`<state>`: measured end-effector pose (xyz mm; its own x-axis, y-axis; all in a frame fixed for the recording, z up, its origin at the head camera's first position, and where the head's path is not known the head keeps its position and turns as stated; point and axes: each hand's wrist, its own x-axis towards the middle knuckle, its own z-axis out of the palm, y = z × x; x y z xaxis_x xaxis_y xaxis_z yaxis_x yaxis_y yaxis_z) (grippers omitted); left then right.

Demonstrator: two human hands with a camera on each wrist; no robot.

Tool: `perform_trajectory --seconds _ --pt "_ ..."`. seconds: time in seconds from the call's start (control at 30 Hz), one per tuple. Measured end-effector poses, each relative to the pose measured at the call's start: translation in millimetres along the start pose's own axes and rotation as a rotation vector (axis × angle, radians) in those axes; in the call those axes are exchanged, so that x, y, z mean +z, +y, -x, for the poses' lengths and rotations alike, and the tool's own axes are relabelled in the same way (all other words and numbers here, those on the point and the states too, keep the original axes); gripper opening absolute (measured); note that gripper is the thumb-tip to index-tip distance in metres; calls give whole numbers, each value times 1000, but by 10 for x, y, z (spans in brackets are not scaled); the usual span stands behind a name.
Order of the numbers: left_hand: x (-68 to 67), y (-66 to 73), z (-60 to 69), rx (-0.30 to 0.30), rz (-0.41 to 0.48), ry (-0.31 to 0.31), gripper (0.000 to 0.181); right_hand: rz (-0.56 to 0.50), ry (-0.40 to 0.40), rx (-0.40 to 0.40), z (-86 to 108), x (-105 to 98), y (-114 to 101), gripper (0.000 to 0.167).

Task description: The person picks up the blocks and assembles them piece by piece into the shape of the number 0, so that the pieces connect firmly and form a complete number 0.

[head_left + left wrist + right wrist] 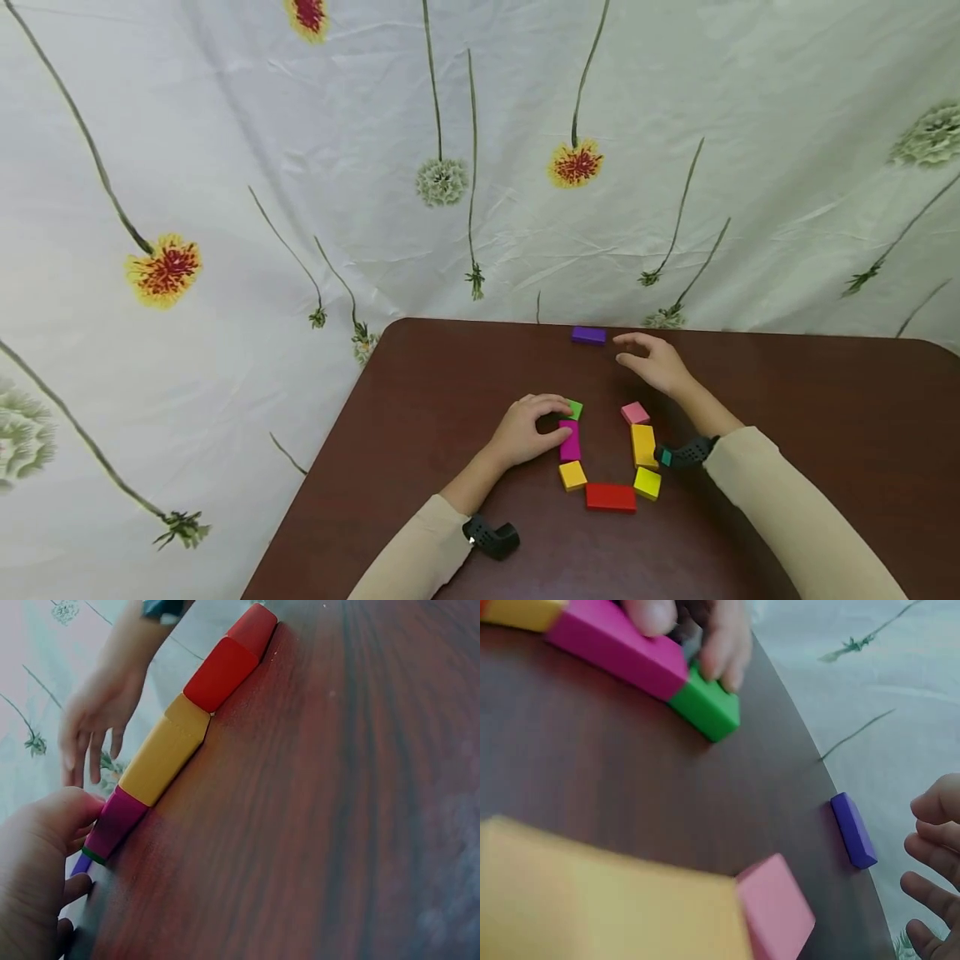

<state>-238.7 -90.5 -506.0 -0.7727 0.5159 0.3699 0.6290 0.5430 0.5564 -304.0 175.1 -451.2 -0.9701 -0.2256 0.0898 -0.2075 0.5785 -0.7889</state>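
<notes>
My left hand (528, 429) rests over the left side of a U of coloured blocks. Its fingertips touch the green block (707, 705), and its thumb lies on the magenta block (619, 645). Held in the air near the table's far edge, my right hand (654, 364) has its fingers spread and slightly bent, with nothing in them. Just left of it lies the purple block (588, 335), apart from the fingers. The U continues with an orange-yellow block (572, 476), a red block (611, 497), a yellow block (647, 483), a longer orange-yellow block (643, 446) and a pink block (634, 412).
The blocks lie on a dark brown wooden table (450, 367) with rounded far corners. Behind it hangs a pale cloth (360, 150) printed with flowers. Each wrist wears a dark band, such as the right band (686, 452).
</notes>
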Motion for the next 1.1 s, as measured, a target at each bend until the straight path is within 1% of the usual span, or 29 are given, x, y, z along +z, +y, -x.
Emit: perform_trajectory --seconds 0.17,0.3,0.4,0.5,0.63,0.8,0.93,1.1 --pt "1 26 -4 -16 5 -5 27 96 -24 24 -229 73 -1 43" --pt "8 56 10 -28 8 -11 27 155 -32 31 -349 150 37 46" --pt "27 71 30 -26 6 -17 26 193 -28 42 -402 199 47 49" --pt "41 84 42 -31 5 -26 26 252 -42 53 -442 230 26 52" --pt "32 105 45 -42 12 -24 26 366 -79 52 -504 268 -25 54" --pt "22 100 41 -46 3 -24 27 487 -111 47 -565 329 -77 51" --pt "6 90 29 -45 -4 -20 27 517 -90 43 -590 361 -104 45" --pt "-30 77 32 -50 -11 -19 27 483 -69 50 -606 377 -97 42"
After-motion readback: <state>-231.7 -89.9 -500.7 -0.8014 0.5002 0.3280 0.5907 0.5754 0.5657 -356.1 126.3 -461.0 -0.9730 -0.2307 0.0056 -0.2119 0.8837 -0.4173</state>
